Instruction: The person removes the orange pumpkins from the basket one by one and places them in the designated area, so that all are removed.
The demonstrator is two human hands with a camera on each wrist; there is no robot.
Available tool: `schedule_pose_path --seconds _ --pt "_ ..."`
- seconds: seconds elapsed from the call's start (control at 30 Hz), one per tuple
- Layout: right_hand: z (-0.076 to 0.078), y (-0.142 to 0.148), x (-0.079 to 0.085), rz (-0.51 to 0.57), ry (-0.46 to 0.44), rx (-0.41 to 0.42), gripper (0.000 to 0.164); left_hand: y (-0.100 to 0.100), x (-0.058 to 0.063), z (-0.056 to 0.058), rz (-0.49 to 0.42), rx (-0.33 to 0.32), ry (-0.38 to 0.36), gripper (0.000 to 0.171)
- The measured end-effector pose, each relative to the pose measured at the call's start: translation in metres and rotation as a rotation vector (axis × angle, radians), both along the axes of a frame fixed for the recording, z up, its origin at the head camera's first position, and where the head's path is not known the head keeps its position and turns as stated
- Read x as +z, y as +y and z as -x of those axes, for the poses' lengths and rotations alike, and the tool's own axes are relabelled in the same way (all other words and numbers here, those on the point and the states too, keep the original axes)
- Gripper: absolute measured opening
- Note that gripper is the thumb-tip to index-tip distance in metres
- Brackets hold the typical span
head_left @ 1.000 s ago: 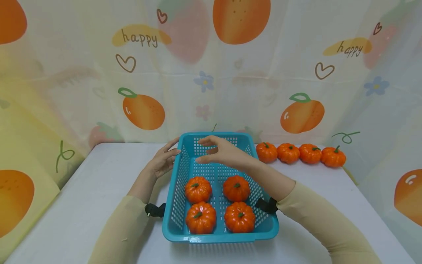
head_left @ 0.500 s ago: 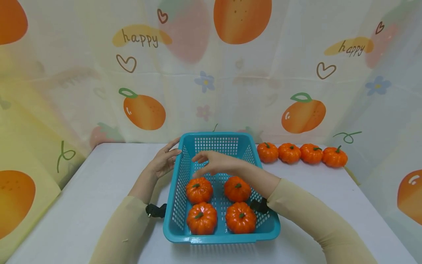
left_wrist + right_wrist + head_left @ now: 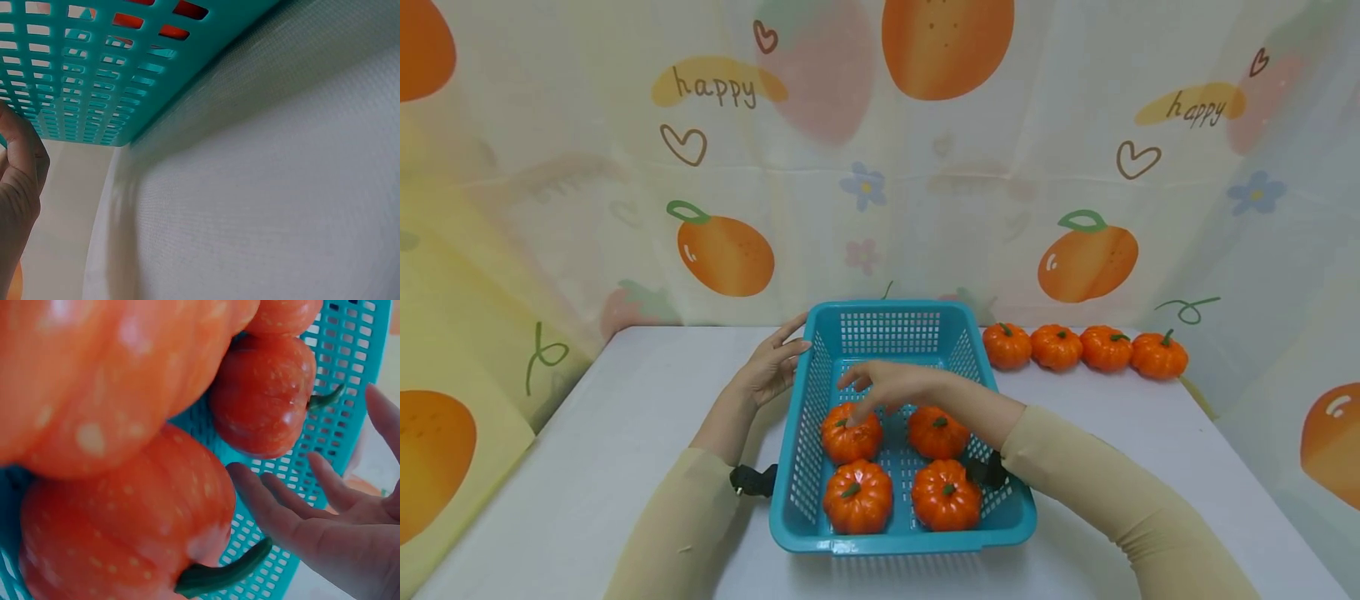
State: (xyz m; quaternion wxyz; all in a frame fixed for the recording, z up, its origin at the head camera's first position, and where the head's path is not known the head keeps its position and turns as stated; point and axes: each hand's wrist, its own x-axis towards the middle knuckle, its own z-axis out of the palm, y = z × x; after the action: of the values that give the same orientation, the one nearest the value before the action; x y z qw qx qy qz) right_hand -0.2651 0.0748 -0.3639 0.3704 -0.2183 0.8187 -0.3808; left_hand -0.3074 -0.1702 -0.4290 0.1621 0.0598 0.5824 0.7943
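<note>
Right hand (image 3: 895, 387) has come down toward the bottom of the frame since a second ago, from over the basket's upper end to over the upper-left pumpkin; left hand (image 3: 767, 372) and pumpkins unchanged. Nearest: beige sleeves (image 3: 673, 525) at lower left and lower right, each with a black wrist device (image 3: 754, 480) at the cuff. Turquoise perforated basket (image 3: 904, 543) at lower center, near rim toward the bottom edge. Inside, four orange ribbed pumpkins with green stems, two by two: lower-left pumpkin (image 3: 858, 500) and lower-right pumpkin (image 3: 946, 500) by the near rim, then upper-left pumpkin (image 3: 847, 442) and upper-right pumpkin (image 3: 937, 437) around the basket's middle. Right hand's fingers are spread, thumb across the upper-left pumpkin in the head view, forearm passing over the upper-right one; cannot tell whether thumb touches. Right wrist view has the fingers apart beside pumpkins, pinching none. Left hand's fingers are spread, resting against the basket's left rim, upper part. Pale table (image 3: 625, 433) underneath. Farther, right of center: row of four pumpkins (image 3: 1057, 350) just beside the basket's upper right, running rightward, stems roughly up. Behind, fabric backdrop (image 3: 925, 225) fills the upper frame: oranges, strawberries, flowers, hearts, "happy" twice.
</note>
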Motion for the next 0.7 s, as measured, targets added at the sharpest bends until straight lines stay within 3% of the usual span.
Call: schedule_pose_path --seconds 0.7 --pt "0.001 0.005 -0.02 -0.076 -0.005 0.055 0.078 0.0 -0.003 0.001 0.007 0.007 0.008 0.061"
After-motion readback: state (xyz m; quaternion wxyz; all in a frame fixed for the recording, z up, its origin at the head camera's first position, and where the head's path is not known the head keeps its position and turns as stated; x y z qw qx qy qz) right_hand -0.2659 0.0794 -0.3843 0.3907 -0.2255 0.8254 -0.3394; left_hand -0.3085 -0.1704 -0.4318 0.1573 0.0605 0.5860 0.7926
